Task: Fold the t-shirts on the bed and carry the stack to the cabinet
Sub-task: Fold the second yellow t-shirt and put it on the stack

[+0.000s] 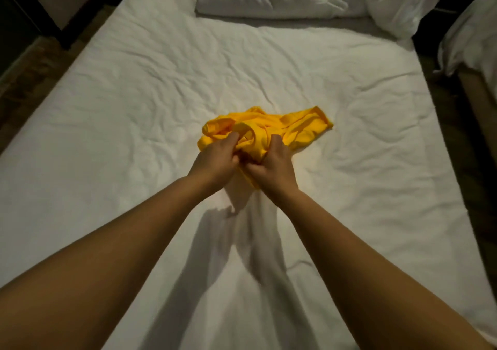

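While it lies crumpled, the t-shirt needs spreading
Left grip and right grip pinch its near edge, bulk beyond

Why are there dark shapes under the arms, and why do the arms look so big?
Head view: the dark shapes on the white bed sheet are shadows of the arms, likely cast by light from above. Head view: the wide-angle lens swells whatever is close, so the arms look huge, while the left hand and right hand on the yellow t-shirt look small.
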Demonstrator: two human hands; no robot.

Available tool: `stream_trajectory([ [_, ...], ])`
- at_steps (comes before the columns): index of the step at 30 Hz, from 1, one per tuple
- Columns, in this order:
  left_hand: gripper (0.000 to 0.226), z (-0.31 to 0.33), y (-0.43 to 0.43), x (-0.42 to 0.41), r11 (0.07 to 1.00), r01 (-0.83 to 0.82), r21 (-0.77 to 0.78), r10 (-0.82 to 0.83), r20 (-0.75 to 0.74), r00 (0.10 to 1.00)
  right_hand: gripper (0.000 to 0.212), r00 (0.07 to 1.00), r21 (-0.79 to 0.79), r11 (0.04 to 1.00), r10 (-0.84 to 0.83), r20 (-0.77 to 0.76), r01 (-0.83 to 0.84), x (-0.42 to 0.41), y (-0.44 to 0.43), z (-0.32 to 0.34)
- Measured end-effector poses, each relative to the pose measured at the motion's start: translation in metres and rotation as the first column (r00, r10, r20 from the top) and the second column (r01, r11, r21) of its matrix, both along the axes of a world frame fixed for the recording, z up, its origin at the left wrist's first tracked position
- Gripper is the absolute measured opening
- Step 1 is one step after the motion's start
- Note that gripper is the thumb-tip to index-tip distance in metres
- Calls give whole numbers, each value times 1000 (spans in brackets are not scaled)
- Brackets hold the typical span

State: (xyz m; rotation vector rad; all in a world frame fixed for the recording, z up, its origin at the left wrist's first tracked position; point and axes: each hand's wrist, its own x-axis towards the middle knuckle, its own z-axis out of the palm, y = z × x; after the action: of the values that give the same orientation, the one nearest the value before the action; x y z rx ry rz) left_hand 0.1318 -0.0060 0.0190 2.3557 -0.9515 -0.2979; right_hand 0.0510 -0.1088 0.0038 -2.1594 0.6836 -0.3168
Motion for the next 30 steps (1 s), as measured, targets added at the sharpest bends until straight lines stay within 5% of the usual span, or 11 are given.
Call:
stream_trajectory([
  [4,21,29,16,-35,997,7,-80,-6,5,1000,31,1000,127,992,-10,26,6,-45,2,32],
  [6,16,47,27,-62,994,13,-111,-13,7,1000,17,998,70,996,55,6,-55,-72,8,51],
  [15,14,143,115,-225,944,56,-324,-27,91,995,12,984,-141,988,80,161,-57,-229,86,149],
  [19,32,182,155,-286,894,36,-447,38,156,987,20,969,-130,991,40,245,-8,-291,128,197],
  [21,36,200,171,-313,861,15,-509,20,64,998,23,959,-102,995,21,282,8,-316,148,213],
  [24,20,217,193,-344,808,90,-582,-247,-197,949,22,934,64,998,-5,357,-19,-349,171,228],
  [27,58,218,206,-358,851,186,-491,-376,-322,869,24,939,180,978,42,340,-108,-373,183,235],
  [30,65,217,209,-369,856,206,-475,-378,-302,875,27,955,128,984,85,285,-126,-382,188,238],
])
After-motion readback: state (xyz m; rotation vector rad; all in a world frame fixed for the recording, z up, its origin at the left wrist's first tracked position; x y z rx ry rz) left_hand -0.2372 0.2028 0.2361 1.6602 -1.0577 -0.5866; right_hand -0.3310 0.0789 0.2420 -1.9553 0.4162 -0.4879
